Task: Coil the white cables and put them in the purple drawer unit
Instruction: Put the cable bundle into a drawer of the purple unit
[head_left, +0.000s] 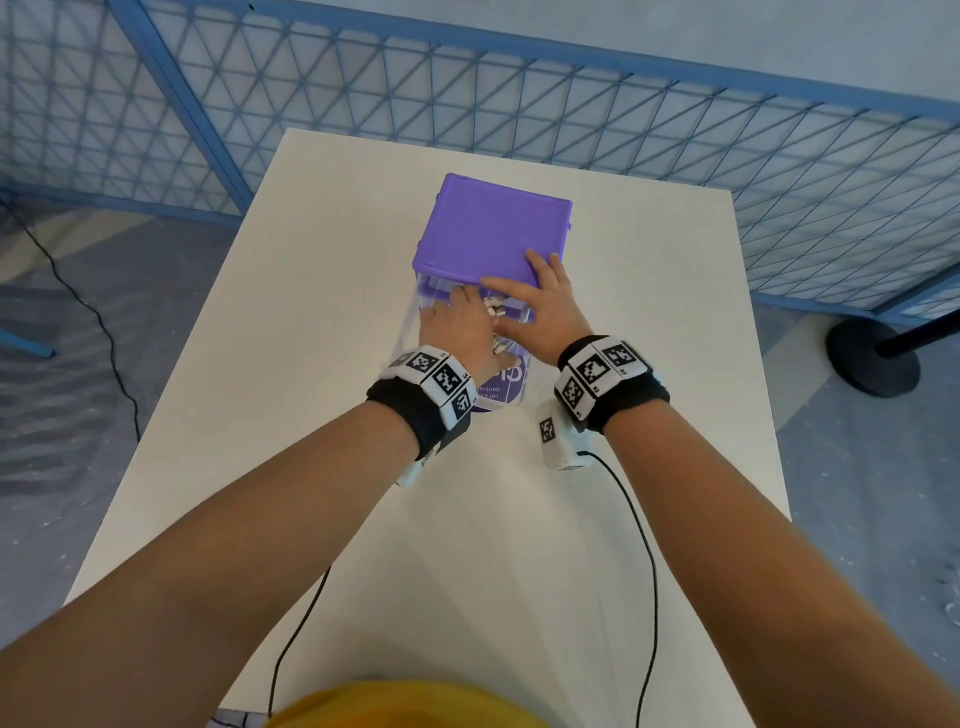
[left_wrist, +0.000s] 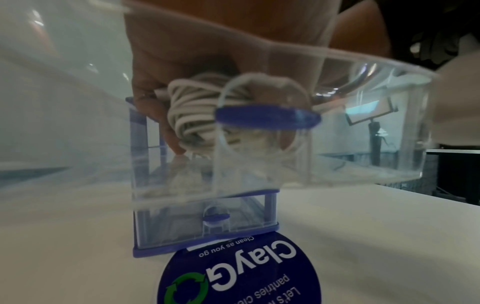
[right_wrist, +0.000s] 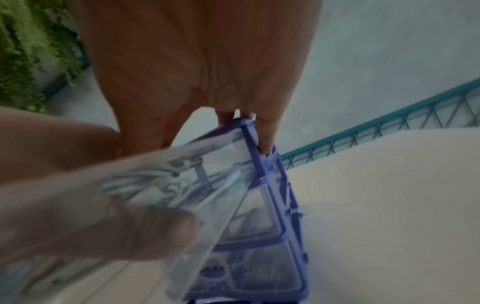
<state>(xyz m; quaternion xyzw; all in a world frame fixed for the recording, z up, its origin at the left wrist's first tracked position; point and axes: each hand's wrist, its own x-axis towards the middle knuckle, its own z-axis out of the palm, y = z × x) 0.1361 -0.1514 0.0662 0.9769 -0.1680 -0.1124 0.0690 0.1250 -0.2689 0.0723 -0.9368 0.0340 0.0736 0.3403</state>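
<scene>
Holding: left hand (head_left: 457, 332) reaches into the pulled-out clear top drawer (left_wrist: 363, 123); its grip curls round a coiled white cable (left_wrist: 192, 115) inside that drawer
Right hand: right hand (head_left: 545, 306) rests on the purple drawer unit (head_left: 493, 228); fingers straight, grip unclenched, fingertips on the lid's near edge, thumb by the drawer
Unit: upright on the white tabletop (head_left: 311, 415); lower drawer closed; round blue label (left_wrist: 239, 273) hangs at its front
Surroundings: blue mesh fence (head_left: 675, 119) beyond the tabletop
</scene>
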